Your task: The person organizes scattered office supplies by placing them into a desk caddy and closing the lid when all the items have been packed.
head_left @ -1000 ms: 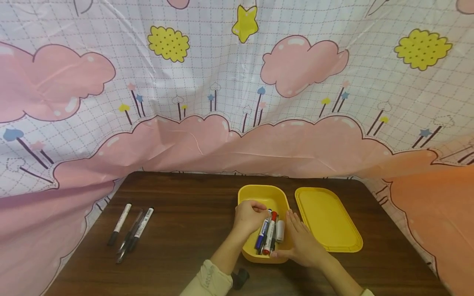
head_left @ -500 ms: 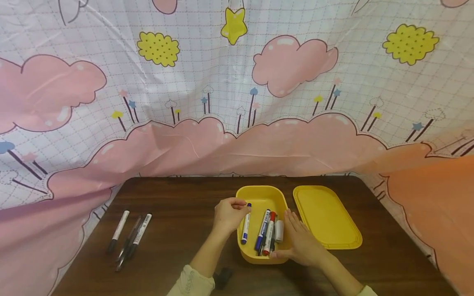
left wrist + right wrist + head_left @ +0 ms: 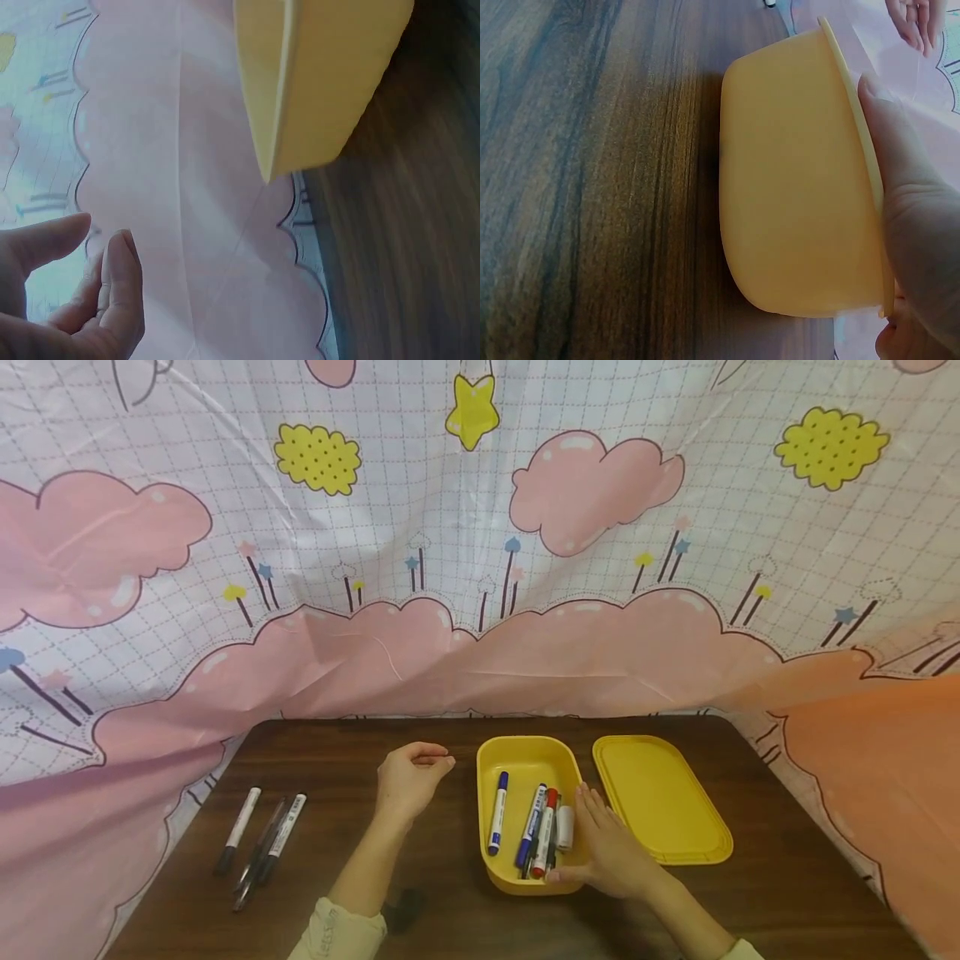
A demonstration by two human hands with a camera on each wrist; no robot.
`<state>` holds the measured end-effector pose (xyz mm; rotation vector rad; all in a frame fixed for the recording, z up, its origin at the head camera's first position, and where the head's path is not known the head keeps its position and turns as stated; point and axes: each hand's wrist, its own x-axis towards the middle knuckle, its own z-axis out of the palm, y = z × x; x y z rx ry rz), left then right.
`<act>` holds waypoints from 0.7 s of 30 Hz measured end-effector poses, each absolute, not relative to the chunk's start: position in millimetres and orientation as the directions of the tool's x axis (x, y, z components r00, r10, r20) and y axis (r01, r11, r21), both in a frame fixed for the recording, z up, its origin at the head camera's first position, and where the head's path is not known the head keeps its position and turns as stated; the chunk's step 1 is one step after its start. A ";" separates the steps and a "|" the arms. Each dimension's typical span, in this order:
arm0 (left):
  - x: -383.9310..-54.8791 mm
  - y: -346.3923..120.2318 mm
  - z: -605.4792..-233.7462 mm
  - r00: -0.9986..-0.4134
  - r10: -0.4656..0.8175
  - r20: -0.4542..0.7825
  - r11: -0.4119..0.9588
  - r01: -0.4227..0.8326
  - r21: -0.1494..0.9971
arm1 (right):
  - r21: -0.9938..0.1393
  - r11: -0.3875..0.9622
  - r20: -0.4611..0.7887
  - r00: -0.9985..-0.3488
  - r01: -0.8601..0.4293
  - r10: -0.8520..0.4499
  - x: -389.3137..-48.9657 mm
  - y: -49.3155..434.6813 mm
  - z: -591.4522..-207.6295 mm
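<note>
In the head view a yellow plastic box (image 3: pixel 529 745) stands on the table with several markers inside. A blue-capped white marker (image 3: pixel 498 814) lies along its left side. Grouped at the right are another blue marker (image 3: pixel 531 825), a red-capped marker (image 3: pixel 545 833) and a short white cylinder (image 3: pixel 565 827). My left hand (image 3: pixel 408 779) is in the air left of the box, fingers loosely bent, thumb and fingertips apart, holding nothing. My right hand (image 3: pixel 611 850) rests on the box's near right corner, its fingers straight along the right rim and its thumb at the near rim.
A flat yellow lid (image 3: pixel 666 800) lies right of the box. On the table's left are two white markers with black caps, one outermost (image 3: pixel 243 818) and one inner (image 3: pixel 287 827), with slim dark pens (image 3: pixel 262 843) between them. A patterned cloth (image 3: pixel 480 677) hangs behind the table.
My left hand set the blue-capped marker down at the box's left side, let go of it and moved left out of the box. My right hand stayed on the box.
</note>
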<state>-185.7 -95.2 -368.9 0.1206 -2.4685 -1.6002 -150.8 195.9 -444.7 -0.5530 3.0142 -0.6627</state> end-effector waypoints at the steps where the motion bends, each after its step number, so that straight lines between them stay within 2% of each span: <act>1: -184.9 -99.5 -368.0 -0.976 -0.181 0.122 0.413 0.037 0.910 | -0.406 0.850 0.066 -0.938 -0.336 -0.339 -150.3 195.8 -444.9; 14: -175.1 -162.8 -345.9 -0.966 -0.237 0.100 0.448 -0.017 0.894 | -0.387 0.853 0.077 -0.934 -0.351 -0.349 -151.0 197.2 -445.2; 21: -162.9 -206.9 -334.7 -0.936 -0.342 0.084 0.447 -0.084 0.891 | -0.401 0.852 0.065 -0.938 -0.336 -0.340 -151.9 197.1 -446.2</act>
